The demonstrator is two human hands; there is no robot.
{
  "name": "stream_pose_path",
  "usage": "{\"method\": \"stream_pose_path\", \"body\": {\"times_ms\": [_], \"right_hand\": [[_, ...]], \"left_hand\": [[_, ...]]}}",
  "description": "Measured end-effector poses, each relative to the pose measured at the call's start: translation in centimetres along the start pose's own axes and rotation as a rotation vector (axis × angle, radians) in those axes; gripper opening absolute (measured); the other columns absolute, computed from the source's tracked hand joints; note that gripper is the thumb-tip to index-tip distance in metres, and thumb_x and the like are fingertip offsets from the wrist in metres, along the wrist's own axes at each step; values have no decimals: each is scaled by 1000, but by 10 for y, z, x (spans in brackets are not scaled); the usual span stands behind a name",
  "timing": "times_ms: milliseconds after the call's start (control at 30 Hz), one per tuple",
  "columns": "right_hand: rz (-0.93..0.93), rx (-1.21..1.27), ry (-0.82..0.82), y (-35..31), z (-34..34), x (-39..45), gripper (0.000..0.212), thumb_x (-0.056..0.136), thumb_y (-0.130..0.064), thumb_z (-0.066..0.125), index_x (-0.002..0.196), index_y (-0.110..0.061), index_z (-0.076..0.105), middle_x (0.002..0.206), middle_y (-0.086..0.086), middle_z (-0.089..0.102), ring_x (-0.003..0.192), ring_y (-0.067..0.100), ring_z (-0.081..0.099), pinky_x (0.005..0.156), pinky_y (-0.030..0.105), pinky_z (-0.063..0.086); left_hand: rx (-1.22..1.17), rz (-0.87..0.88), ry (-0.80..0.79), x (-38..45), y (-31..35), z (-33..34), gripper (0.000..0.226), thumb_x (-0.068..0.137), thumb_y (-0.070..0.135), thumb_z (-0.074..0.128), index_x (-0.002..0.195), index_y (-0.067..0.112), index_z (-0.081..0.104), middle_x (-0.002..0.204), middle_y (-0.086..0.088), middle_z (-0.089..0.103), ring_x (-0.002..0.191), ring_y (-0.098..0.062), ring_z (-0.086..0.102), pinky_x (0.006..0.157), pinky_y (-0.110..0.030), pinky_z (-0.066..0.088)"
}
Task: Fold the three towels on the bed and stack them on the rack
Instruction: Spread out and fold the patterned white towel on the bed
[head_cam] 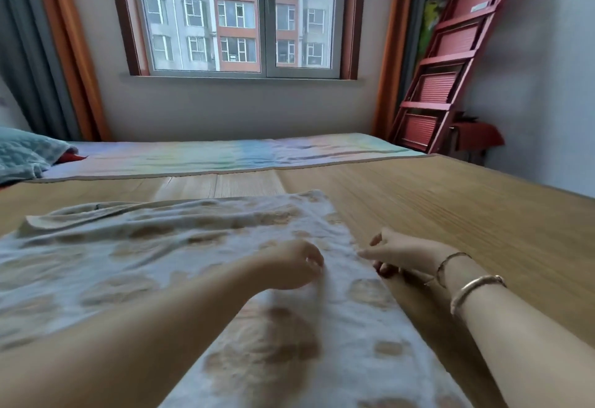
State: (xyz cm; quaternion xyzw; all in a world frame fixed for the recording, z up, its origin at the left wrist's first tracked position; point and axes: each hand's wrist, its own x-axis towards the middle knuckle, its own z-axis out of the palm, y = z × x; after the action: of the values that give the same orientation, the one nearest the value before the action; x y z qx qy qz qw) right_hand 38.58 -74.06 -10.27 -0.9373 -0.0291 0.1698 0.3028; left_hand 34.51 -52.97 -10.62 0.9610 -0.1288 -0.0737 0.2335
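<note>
A white towel with tan blotches (154, 253) lies spread across the bamboo mat (450, 214) on the bed, its far left edge turned over. My left hand (291, 267) sits on the towel near its right side, fingers curled down into the cloth, which looks bunched and blurred beneath it. At the towel's right edge is my right hand (399, 254); the forefinger reaches onto the cloth, the thumb is raised apart, and the other fingers curl at the edge. A red slatted rack (450, 69) leans against the wall at the far right. I see no other towels.
A teal pillow (22, 153) lies at the left, and a pastel striped sheet (225, 155) covers the bed's far side. Behind are a window (238, 15) with orange curtains. A red cloth (476, 137) sits low by the rack. Bare mat lies to the right.
</note>
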Motion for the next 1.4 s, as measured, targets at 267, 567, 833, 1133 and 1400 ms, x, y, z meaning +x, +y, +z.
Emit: {"method": "stream_pose_path", "body": {"times_ms": [267, 567, 833, 1133, 1400], "right_hand": [[31, -109, 24, 20, 35, -118, 35, 89, -38, 60, 105, -7, 64, 86, 7, 61, 74, 18, 51, 63, 27, 38], [-181, 396, 199, 51, 64, -123, 36, 85, -27, 68, 114, -13, 52, 105, 10, 69, 96, 24, 67, 89, 44, 54], [-298, 409, 312, 67, 77, -91, 34, 61, -46, 57, 93, -40, 49, 82, -4, 67, 82, 20, 64, 83, 43, 51], [-384, 395, 172, 48, 73, -132, 37, 66, -41, 58, 101, -28, 54, 75, 4, 57, 54, 9, 56, 54, 23, 47], [-487, 407, 138, -66, 77, -154, 46, 87, 12, 43, 121, -12, 61, 97, 1, 61, 57, -9, 54, 55, 4, 38]], "left_hand": [[-70, 97, 36, -54, 50, 35, 33, 97, 16, 48, 129, 15, 57, 132, -5, 56, 104, -16, 55, 72, -15, 41], [87, 15, 79, -1, 81, 48, 41, 101, 27, 40, 141, 16, 44, 145, -11, 45, 129, -27, 46, 104, -31, 36], [585, -222, 40, 66, 90, 65, 54, 82, 40, 53, 131, 19, 44, 126, -14, 51, 109, -33, 54, 92, -46, 49], [49, -181, 178, 46, 69, 25, 34, 94, 10, 49, 127, 5, 57, 104, -9, 58, 82, -18, 54, 83, -31, 50], [-620, -67, 145, -51, 17, -72, 25, 85, -8, 52, 106, 4, 58, 101, -14, 56, 82, -18, 59, 61, -24, 55]]}}
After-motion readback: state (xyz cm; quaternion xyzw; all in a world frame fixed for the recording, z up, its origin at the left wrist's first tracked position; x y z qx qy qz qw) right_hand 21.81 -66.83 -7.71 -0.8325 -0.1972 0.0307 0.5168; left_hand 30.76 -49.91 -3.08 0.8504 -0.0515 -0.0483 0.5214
